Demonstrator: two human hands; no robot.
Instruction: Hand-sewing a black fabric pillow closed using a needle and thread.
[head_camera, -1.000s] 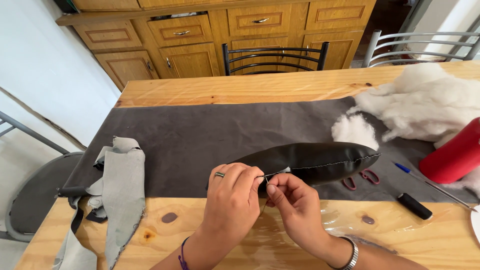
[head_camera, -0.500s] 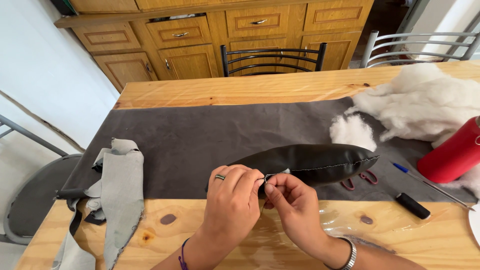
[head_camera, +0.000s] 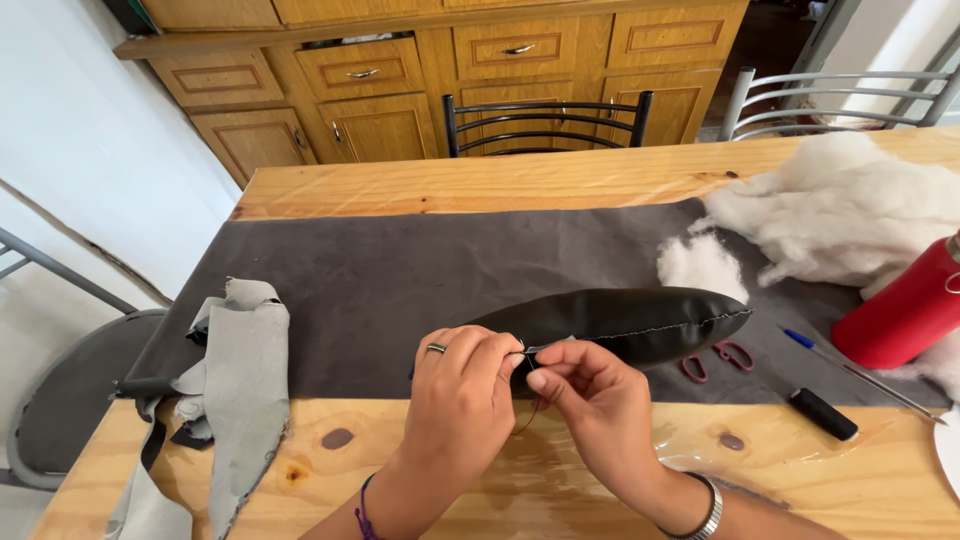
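Where table edge nears, left hand (head_camera: 462, 392) and right hand (head_camera: 590, 395) pinch black stuffed piece (head_camera: 625, 318) — seam.

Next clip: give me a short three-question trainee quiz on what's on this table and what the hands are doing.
1. True or false: both hands pinch the near end of the black stuffed piece.
2. What lies just right of the black piece's stitched tip? A) a hammer B) small red-handled scissors C) a cup
3. Fill in: the loose white stuffing sits at the table's far ____ corner.

Key
1. True: the left hand and right hand meet there, fingers closed.
2. B
3. right; a red bottle stands in front of it, and folded grey fabric lies at the left.
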